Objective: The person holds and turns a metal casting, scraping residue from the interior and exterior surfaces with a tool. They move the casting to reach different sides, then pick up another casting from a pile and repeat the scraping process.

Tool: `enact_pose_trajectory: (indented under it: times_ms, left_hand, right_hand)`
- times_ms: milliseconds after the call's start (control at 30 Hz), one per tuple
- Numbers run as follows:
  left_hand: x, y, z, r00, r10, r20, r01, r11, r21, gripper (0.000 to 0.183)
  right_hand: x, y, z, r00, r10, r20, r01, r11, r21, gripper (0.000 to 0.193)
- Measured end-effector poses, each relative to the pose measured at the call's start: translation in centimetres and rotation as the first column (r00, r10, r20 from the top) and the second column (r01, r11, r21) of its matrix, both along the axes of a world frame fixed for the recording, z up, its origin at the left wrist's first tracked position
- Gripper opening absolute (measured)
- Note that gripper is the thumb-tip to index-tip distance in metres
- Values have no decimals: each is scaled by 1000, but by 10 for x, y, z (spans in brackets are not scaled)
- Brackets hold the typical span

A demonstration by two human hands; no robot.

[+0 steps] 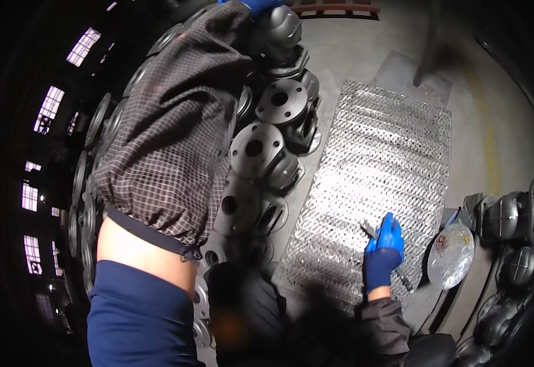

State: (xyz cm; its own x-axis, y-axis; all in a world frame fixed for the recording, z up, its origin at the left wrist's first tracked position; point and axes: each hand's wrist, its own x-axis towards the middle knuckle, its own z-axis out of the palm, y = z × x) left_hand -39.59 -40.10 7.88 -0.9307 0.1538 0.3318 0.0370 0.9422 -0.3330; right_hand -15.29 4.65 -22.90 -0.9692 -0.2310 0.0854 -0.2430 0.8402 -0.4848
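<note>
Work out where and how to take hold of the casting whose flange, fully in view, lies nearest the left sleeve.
Probably grip the casting by the rim of its round flange, coming from the side of the mat. The flange faces upward, giving fingers an edge; bare floor separates castings and mat, while the left sleeve crowds the opposite side.

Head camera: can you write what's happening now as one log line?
left hand: at top edge, beside castings, grip unclear | right hand: holds tool over mat | hands: both gloved blue
</note>
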Motion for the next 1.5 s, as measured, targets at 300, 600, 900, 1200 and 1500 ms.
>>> enact_pose_trajectory:
  times_ms: [300, 600, 900, 1200, 1500]
  left_hand:
    - [-46, -45, -43, 879, 477, -3, -437, 807, 398, 28]
    - [-7, 74, -64, 980, 187, -65, -165, 953, 254, 32]
    - [34, 220, -71, 990, -40, 133, 1, 960, 281, 42]
    - [123, 335, -61, 892, -409, 190, 385, 910, 152, 59]
    - [238, 336, -54, 808, -473, 352, 407, 879, 249, 64]
  right_hand:
    - [-12, -1, 18, 997, -34, -72, 37, 998, 41, 52]
    - [-17, 0, 7, 999, -35, 20, 34, 999, 22, 47]
    - [-8, 3, -4, 999, -29, 43, 27, 998, 59, 56]
    - [-4, 12, 21, 988, 62, 140, -74, 993, 87, 37]
    - [102, 53, 52, 802, 567, 187, -592, 797, 121, 23]
